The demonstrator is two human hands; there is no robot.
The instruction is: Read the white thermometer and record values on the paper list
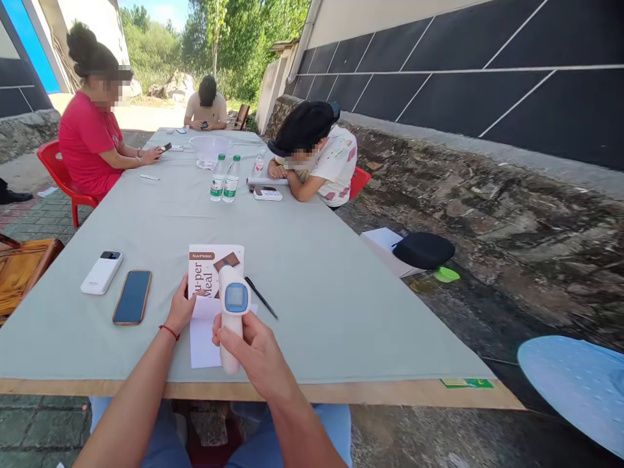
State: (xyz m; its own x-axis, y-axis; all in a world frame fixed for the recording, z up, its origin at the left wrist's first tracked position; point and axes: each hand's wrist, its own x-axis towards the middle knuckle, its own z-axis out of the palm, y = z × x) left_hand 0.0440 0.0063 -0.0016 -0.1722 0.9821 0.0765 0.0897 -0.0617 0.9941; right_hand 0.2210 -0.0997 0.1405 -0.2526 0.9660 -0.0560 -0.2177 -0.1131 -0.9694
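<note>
A white infrared thermometer (234, 299) with a blue-framed screen is upright in my right hand (260, 350), whose fingers and thumb wrap round its handle. It is in front of a white and brown NutriMotion box (210, 255). My left hand (182, 308) grips the box at its lower left edge, with some of the fingers hidden. Below the box, a folded sheet of white paper (202, 341) lies on the table, partly behind the thermometer. Just right of the box is a black pen (262, 298).
On the grey tablecloth (341, 318) lie a phone (132, 297) and a white power bank (102, 273) at left. Two water bottles (225, 179) and a clear basin (210, 148) stand farther back. Three people sit around the table. A light-blue round surface (575, 383) is at right.
</note>
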